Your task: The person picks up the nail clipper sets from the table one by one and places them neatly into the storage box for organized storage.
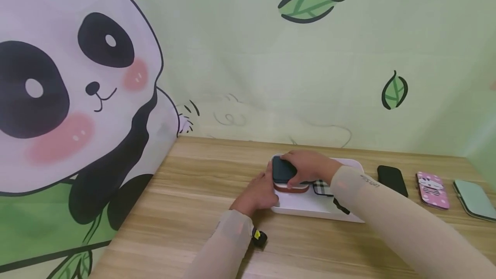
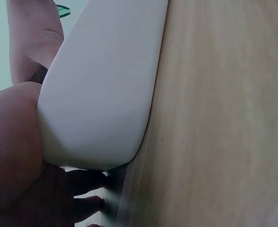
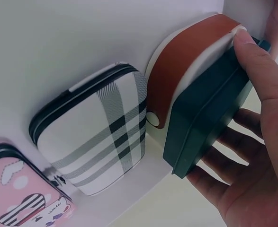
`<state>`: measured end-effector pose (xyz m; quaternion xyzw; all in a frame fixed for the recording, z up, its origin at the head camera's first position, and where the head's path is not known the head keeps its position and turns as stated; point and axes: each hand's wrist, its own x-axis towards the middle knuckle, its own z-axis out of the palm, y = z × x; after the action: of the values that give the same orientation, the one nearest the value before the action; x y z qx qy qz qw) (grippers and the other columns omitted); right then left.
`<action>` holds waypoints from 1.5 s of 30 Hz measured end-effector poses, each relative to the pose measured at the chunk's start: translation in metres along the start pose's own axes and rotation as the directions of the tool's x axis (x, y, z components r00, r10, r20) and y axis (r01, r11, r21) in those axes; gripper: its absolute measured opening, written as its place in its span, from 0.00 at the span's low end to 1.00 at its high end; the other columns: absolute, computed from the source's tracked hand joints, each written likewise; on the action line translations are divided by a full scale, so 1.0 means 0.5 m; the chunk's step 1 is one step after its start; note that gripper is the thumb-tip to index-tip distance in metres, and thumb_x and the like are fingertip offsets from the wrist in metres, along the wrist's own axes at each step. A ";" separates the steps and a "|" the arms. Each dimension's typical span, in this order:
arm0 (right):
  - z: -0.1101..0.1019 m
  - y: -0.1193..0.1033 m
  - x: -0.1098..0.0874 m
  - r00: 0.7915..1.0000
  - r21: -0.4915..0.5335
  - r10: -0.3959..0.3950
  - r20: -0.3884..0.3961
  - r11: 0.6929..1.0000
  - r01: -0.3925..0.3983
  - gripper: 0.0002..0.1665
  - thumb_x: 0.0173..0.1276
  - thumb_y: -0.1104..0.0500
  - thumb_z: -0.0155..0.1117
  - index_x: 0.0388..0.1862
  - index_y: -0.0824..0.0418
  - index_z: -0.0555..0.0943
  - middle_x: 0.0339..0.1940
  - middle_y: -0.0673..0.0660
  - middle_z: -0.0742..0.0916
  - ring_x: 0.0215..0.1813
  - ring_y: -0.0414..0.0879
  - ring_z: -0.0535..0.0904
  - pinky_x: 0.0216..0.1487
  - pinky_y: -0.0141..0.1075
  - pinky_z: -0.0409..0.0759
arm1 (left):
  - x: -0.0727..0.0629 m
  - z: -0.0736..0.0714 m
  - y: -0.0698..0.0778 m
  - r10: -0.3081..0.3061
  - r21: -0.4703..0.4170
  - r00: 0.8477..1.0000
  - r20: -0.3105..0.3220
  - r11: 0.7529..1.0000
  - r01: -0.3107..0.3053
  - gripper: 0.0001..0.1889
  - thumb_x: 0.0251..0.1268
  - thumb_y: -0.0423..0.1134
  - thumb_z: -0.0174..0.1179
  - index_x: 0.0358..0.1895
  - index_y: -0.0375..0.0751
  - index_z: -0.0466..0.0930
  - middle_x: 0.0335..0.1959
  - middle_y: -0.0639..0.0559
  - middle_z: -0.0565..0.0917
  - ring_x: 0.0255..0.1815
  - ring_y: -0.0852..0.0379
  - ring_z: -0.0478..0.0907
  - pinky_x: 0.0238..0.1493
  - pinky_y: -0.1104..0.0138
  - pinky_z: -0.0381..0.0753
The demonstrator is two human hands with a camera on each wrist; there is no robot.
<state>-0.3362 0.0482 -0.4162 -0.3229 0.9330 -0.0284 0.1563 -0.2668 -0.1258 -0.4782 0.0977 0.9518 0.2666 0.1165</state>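
Right grip [image 1: 310, 167] holds a dark-green case [image 3: 207, 116] over a brown-banded case [image 3: 188, 54]; left grip [image 1: 258, 192] clasps the white tray [image 1: 296, 203], presumably steadying it.

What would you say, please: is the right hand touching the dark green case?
Touching: the right wrist view shows the right hand gripping the dark green case between its thumb and fingers.

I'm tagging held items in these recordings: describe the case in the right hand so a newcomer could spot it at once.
On the wooden table, find the white tray, and go to its left end in the head view. There the right hand holds the dark teal case. It looks plain, unlike the brown-banded case beside it and the checked case nearby.
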 end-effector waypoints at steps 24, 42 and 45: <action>-0.002 0.034 -0.032 0.996 0.035 -0.030 -0.086 0.999 0.033 0.58 0.58 0.33 0.71 0.80 0.55 0.59 0.76 0.63 0.69 0.73 0.59 0.67 0.72 0.55 0.67 | -0.001 0.003 0.007 -0.005 -0.006 1.000 -0.005 1.000 0.005 0.54 0.59 0.38 0.61 0.81 0.38 0.33 0.77 0.41 0.64 0.79 0.45 0.56 0.79 0.52 0.52; -0.056 0.219 -0.157 0.978 0.053 0.145 -0.152 0.989 -0.138 0.49 0.66 0.36 0.64 0.78 0.60 0.62 0.73 0.70 0.70 0.73 0.69 0.64 0.69 0.64 0.64 | 0.009 0.014 0.002 -0.027 -0.032 1.000 -0.004 0.999 0.027 0.55 0.57 0.36 0.60 0.82 0.41 0.31 0.79 0.42 0.60 0.81 0.47 0.53 0.80 0.54 0.49; -0.051 0.256 -0.181 0.973 0.044 0.172 -0.153 0.985 -0.167 0.50 0.67 0.35 0.64 0.77 0.62 0.63 0.72 0.72 0.71 0.72 0.70 0.65 0.69 0.65 0.64 | 0.011 0.015 0.001 -0.028 -0.033 1.000 -0.003 0.999 0.028 0.55 0.57 0.36 0.61 0.82 0.41 0.31 0.79 0.43 0.60 0.80 0.47 0.54 0.79 0.54 0.50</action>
<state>-0.3529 0.2036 -0.3870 -0.2364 0.9660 -0.0545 0.0895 -0.2698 -0.1205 -0.4849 0.0817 0.9487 0.2809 0.1202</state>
